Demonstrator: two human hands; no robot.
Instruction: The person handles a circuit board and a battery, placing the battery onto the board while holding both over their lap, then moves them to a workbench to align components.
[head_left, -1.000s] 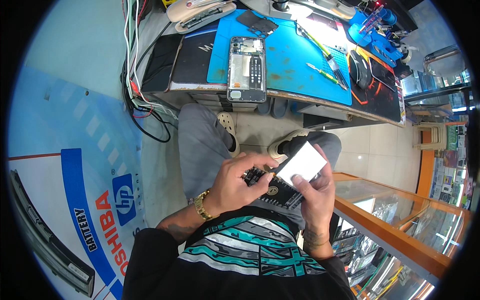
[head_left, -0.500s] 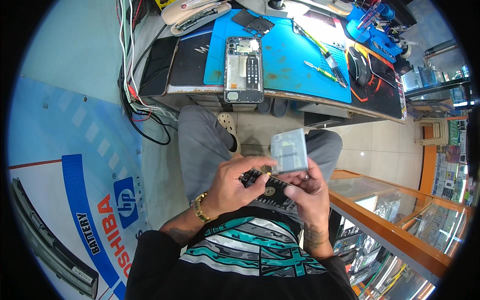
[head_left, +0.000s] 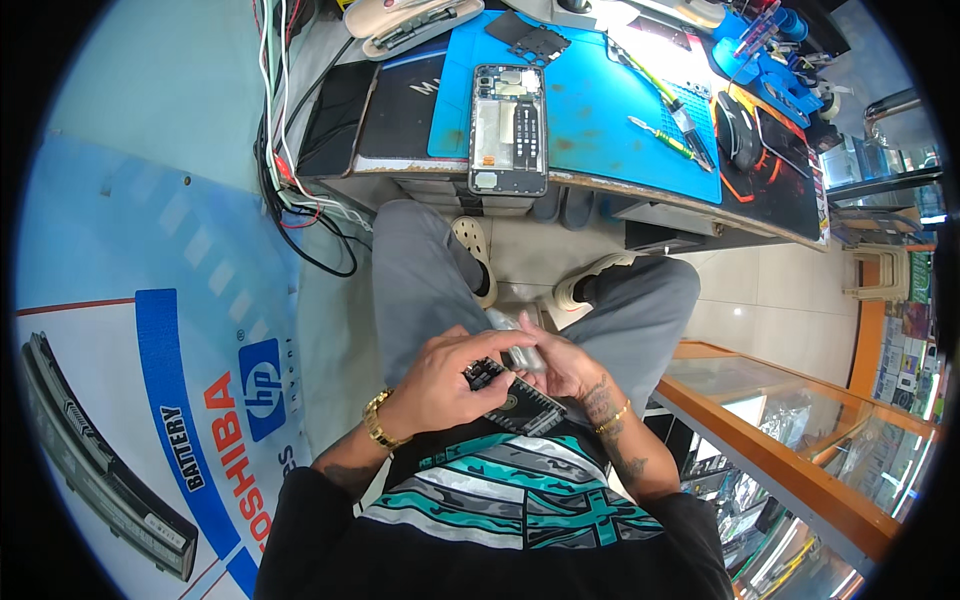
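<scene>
My left hand [head_left: 450,375] is closed on a flat black rectangular pack [head_left: 530,408] with pale print along its edges, tilted above my lap. Close beside it, my right hand [head_left: 568,365] is closed round a clear plastic packet [head_left: 520,352], now seen nearly edge-on. Fingers of both hands meet around the packet and hide part of it; its contents cannot be made out. Beyond my knees, an opened phone [head_left: 498,130] with its inside exposed lies across the near edge of a blue work mat [head_left: 590,120].
A precision screwdriver [head_left: 668,143], a yellow-green pen-like tool [head_left: 665,92] and thin black plates [head_left: 528,38] lie on the mat. To its right is a black mouse [head_left: 738,135]; to its left, a dark phone [head_left: 340,115]. A glass display case [head_left: 770,440] stands at my right.
My right hand has drawn the packet down and left and turned it from broad face to edge. The black pack is tilted more steeply. The view has shifted slightly.
</scene>
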